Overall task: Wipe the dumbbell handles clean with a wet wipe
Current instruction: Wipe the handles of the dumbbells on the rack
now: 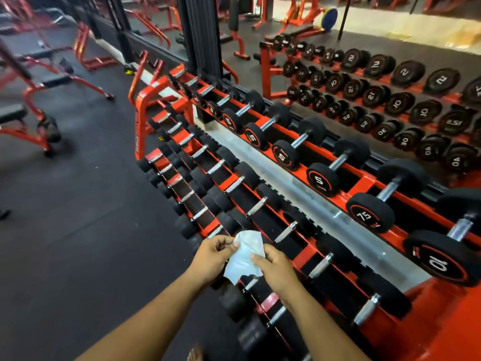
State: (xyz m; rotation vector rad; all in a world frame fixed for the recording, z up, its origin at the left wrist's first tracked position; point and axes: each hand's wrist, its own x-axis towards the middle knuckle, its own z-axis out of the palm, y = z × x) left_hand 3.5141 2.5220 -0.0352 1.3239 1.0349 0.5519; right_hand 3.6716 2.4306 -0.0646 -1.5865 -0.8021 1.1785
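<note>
Both hands gripped wet wipe: left hand pinched top edge, right hand pinched lower side, wipe held above lower tiers of red rack, no handle touched yet. Risks we judged: crumpled wipe might cover handle poorly; thin sheet could tear on knurled steel; nudged dumbbell might roll. Labels we read on top-tier dumbbells: "5", "75", "10". Mirrored numbers in mirror behind.
</note>
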